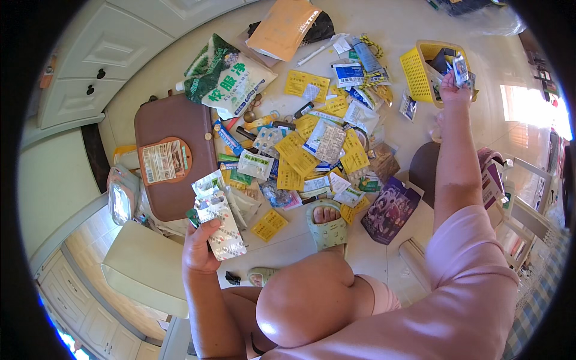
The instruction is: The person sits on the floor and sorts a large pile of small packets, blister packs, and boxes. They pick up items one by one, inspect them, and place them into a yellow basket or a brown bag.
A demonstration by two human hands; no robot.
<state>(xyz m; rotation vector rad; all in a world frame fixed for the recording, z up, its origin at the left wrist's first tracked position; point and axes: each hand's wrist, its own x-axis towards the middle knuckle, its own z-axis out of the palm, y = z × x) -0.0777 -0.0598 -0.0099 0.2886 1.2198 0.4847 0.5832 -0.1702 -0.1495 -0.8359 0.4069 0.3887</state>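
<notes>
My left hand (202, 247) grips a silver blister pack (227, 238), with white-and-green sachets (209, 182) fanned out behind it. Stretched far to the right, my right hand (454, 92) is over the front of a yellow plastic basket (409, 74). A small printed packet (460, 69) is at its fingertips. Dark items and packets lie inside the basket, partly hidden by the hand. Between both arms, a pile of yellow sachets (297, 153), blister packs (267, 139), white sachets (255, 165) and small tubes is spread on the tiled floor.
A green-and-white pouch (238, 81) and an orange pouch (283, 29) lie behind the pile. A brown lid-like panel (175, 112) stands left, near white cabinets (112, 49). A purple box (391, 209) sits right of my slippered foot (326, 220). One packet (408, 107) lies beside the basket.
</notes>
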